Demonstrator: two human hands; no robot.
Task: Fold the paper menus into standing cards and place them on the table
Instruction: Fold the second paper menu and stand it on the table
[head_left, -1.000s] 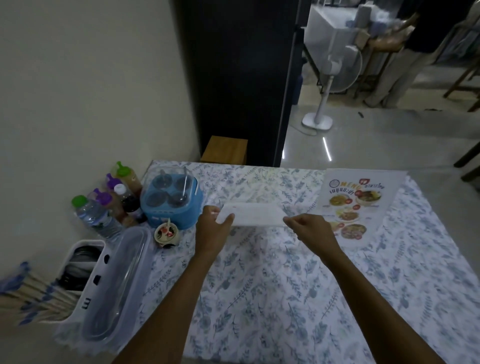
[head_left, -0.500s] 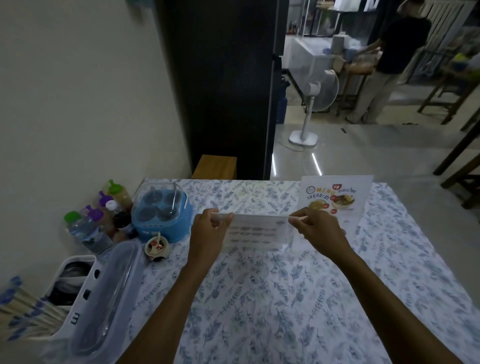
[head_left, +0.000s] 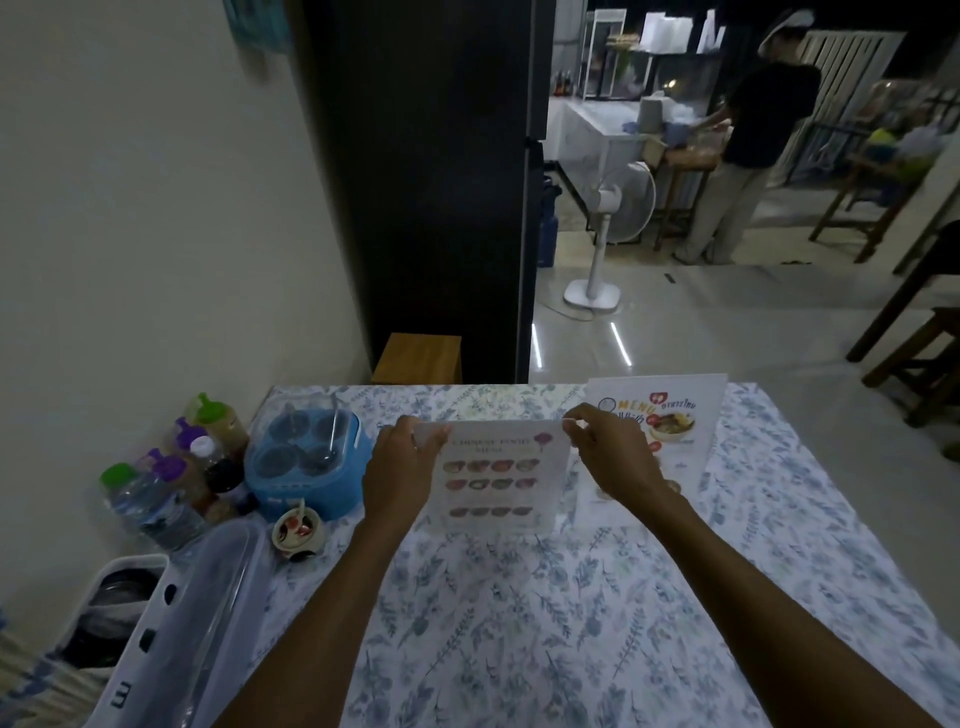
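I have the folded paper menu (head_left: 493, 478) pinched at its two top corners, my left hand (head_left: 400, 467) on the left corner and my right hand (head_left: 615, 457) on the right, thumb and fingers of each closed on the crease; its lower edge looks to be at or just above the flowered cloth of the counter (head_left: 571, 623), though I cannot tell if it touches. To set this one well, I judge I should lower it until both bottom edges sit flat, spread the two panels a little so it makes a stable tent, keep the crease level, and free both corners together so it does not twist or tip. It should sit clear of the second menu card (head_left: 675, 415), which stands upright just behind and to the right, partly hidden by my right hand, and clear of the blue condiment caddy (head_left: 304, 462) and the small sauce pot (head_left: 297, 532) to the left. On the sheet I hold, the heading seems to read "CHINESE FOOD MENU" above rows of small dish pictures, but it is faint. The standing card shows "MENU" in orange with what looks like Thai lettering I cannot make out.
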